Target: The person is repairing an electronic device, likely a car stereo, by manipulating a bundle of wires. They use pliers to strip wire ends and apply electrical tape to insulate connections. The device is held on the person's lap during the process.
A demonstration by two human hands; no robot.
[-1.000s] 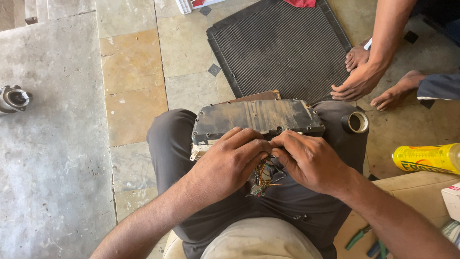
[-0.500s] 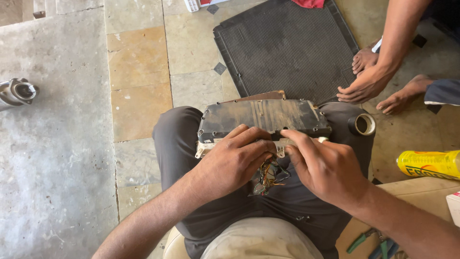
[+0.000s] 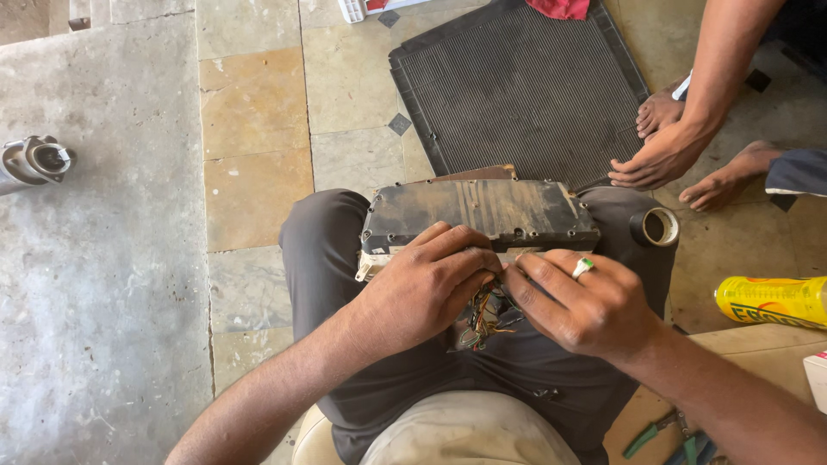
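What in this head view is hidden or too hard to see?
- Wire bundle: its ends, covered by the left hand and right hand.
- Dusty module: near edge behind the fingers.
- Yellow bottle: cut by the right edge.
- Pliers: cut by the bottom edge.

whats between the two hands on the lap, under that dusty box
A bunch of coloured wires hangs between the left hand and the right hand, just below the dusty box; the head view shows it.

Both forearms reach forward, left hand and right hand curled, fingertips meeting.
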